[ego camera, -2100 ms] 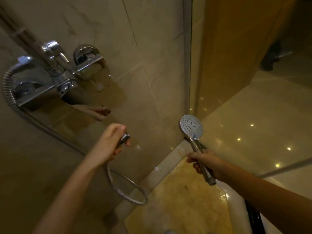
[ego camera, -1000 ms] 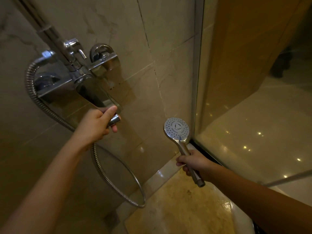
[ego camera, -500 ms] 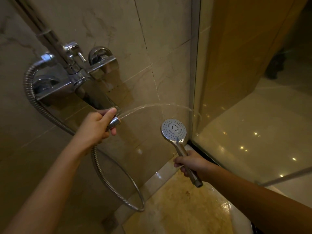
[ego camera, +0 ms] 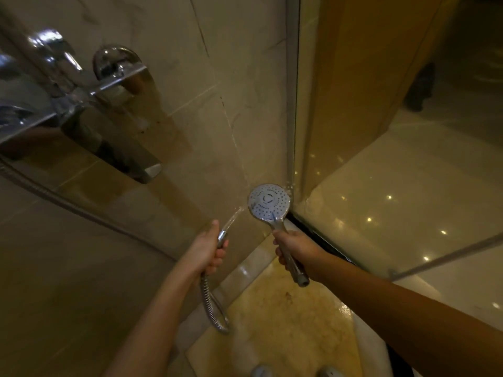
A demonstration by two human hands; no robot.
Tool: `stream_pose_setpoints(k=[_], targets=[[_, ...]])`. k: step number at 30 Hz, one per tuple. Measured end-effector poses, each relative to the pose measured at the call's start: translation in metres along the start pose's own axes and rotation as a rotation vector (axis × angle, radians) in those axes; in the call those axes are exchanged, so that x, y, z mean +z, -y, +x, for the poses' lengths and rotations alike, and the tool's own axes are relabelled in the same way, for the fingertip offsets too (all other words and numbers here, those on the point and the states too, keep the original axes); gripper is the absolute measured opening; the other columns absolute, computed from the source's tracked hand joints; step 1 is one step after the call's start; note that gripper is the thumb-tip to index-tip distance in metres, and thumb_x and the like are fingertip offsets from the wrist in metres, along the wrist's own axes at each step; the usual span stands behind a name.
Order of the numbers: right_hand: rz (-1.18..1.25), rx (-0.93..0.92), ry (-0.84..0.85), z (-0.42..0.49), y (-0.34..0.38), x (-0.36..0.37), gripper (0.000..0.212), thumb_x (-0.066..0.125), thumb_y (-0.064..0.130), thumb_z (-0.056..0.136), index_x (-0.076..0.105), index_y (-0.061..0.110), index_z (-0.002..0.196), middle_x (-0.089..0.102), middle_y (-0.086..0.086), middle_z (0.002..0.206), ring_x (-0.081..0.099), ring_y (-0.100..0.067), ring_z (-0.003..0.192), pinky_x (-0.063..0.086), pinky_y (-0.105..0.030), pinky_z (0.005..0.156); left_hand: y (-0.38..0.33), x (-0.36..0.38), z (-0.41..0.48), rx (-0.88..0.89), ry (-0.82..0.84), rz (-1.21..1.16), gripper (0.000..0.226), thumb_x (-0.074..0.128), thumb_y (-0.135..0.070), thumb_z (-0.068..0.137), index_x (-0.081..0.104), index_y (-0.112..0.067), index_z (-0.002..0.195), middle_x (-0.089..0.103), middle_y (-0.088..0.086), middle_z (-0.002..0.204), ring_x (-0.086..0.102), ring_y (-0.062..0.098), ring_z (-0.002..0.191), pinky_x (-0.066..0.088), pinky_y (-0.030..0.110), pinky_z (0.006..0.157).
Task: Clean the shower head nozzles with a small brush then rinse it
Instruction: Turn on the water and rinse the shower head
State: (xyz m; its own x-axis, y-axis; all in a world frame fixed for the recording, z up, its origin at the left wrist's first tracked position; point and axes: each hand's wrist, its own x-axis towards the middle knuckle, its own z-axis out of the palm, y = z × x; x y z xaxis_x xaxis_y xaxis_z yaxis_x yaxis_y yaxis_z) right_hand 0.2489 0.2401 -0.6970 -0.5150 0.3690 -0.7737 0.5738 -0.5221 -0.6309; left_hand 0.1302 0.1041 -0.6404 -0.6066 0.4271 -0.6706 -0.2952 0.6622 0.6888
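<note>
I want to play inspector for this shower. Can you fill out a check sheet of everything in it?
Surface: wet yellowish shower floor, beige wall tiles.
Job's things: shower head detached, nozzles facing the camera; hose end spraying water toward it. No brush seen.
Clutter: nothing seen.
Hands: left hand closed on the hose end; right hand closed on the shower head's handle.
Cables: metal hose loops below the left hand and runs up the wall toward the chrome mixer tap.
Surroundings: glass panel on the right, with a shiny floor beyond it.
</note>
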Motion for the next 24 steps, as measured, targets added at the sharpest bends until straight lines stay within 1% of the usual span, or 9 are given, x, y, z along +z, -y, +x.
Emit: stream_pose_setpoints(k=[1, 3, 5, 8, 12, 16, 20, 22, 24], targets=[[0.011, -0.028, 0.003, 0.002, -0.003, -0.003, 0.027, 0.049, 0.033, 0.098, 0.052, 0.007, 0.104, 0.051, -0.005, 0.069, 0.048, -0.014, 0.054, 0.037, -0.017, 0.036, 0.0, 0.007, 0.004, -0.037, 0.025, -0.006, 0.054, 0.02, -0.05, 0.098, 0.042, -0.015, 0.064, 0.032, -0.009, 0.037, 0.024, 0.002, 0.027, 0.016, 0.008, 0.032], [0.031, -0.064, 0.01, 0.004, -0.008, -0.01, 0.029, 0.049, 0.033, 0.098, 0.051, 0.006, 0.105, 0.051, -0.006, 0.07, 0.049, -0.014, 0.055, 0.038, -0.017, 0.036, 0.001, 0.02, 0.009, -0.101, 0.09, -0.01, 0.052, 0.021, -0.049, 0.097, 0.041, -0.016, 0.063, 0.031, -0.007, 0.041, 0.023, 0.004, 0.029, 0.015, 0.01, 0.032], [0.063, -0.082, 0.017, 0.004, -0.011, -0.015, 0.028, 0.049, 0.033, 0.098, 0.05, 0.005, 0.104, 0.051, -0.006, 0.07, 0.048, -0.014, 0.056, 0.04, -0.018, 0.038, 0.002, 0.028, 0.011, -0.123, 0.148, 0.007, 0.041, 0.026, -0.04, 0.095, 0.04, -0.018, 0.064, 0.031, -0.007, 0.044, 0.022, 0.005, 0.032, 0.015, 0.012, 0.031], [0.095, -0.092, 0.016, 0.006, -0.011, -0.02, 0.026, 0.048, 0.032, 0.099, 0.05, 0.006, 0.101, 0.05, -0.006, 0.069, 0.048, -0.013, 0.056, 0.04, -0.017, 0.037, 0.002, 0.039, 0.016, -0.114, 0.214, 0.033, 0.028, 0.029, -0.028, 0.092, 0.038, -0.019, 0.067, 0.031, -0.008, 0.046, 0.023, 0.005, 0.035, 0.016, 0.014, 0.033], [0.134, -0.097, 0.011, 0.01, -0.006, -0.022, 0.024, 0.049, 0.031, 0.099, 0.051, 0.009, 0.09, 0.048, -0.006, 0.066, 0.046, -0.013, 0.054, 0.039, -0.014, 0.036, -0.003, 0.054, 0.028, -0.105, 0.248, 0.049, 0.026, 0.032, -0.024, 0.092, 0.038, -0.019, 0.067, 0.032, -0.008, 0.047, 0.025, 0.005, 0.032, 0.018, 0.013, 0.033], [0.135, -0.106, 0.016, 0.016, -0.004, -0.024, 0.027, 0.048, 0.034, 0.099, 0.051, 0.007, 0.094, 0.048, -0.006, 0.066, 0.046, -0.013, 0.053, 0.039, -0.015, 0.036, -0.002, 0.065, 0.037, -0.077, 0.3, 0.053, 0.026, 0.034, -0.023, 0.094, 0.04, -0.017, 0.07, 0.033, -0.005, 0.051, 0.028, 0.005, 0.032, 0.02, 0.014, 0.031], [0.113, -0.122, 0.021, 0.02, -0.005, -0.031, 0.021, 0.046, 0.03, 0.1, 0.051, 0.011, 0.092, 0.048, -0.005, 0.067, 0.046, -0.012, 0.054, 0.04, -0.015, 0.038, 0.002, 0.069, 0.039, -0.036, 0.398, 0.047, 0.021, 0.035, -0.022, 0.097, 0.042, -0.016, 0.078, 0.039, -0.004, 0.058, 0.032, 0.005, 0.04, 0.023, 0.016, 0.034], [0.068, -0.125, 0.035, 0.023, -0.006, -0.033, 0.021, 0.045, 0.033, 0.1, 0.052, 0.013, 0.097, 0.052, -0.003, 0.067, 0.05, -0.011, 0.053, 0.042, -0.018, 0.042, 0.004, 0.074, 0.038, -0.02, 0.438, 0.061, 0.018, 0.036, -0.023, 0.098, 0.043, -0.016, 0.083, 0.041, -0.004, 0.061, 0.034, 0.005, 0.043, 0.025, 0.016, 0.036], [0.065, -0.115, 0.042, 0.026, -0.008, -0.035, 0.021, 0.045, 0.033, 0.1, 0.051, 0.014, 0.104, 0.056, -0.002, 0.069, 0.054, -0.01, 0.053, 0.042, -0.02, 0.044, 0.005, 0.079, 0.039, 0.0, 0.43, 0.051, 0.017, 0.037, -0.023, 0.098, 0.044, -0.016, 0.084, 0.041, -0.003, 0.063, 0.035, 0.005, 0.043, 0.025, 0.016, 0.036]])
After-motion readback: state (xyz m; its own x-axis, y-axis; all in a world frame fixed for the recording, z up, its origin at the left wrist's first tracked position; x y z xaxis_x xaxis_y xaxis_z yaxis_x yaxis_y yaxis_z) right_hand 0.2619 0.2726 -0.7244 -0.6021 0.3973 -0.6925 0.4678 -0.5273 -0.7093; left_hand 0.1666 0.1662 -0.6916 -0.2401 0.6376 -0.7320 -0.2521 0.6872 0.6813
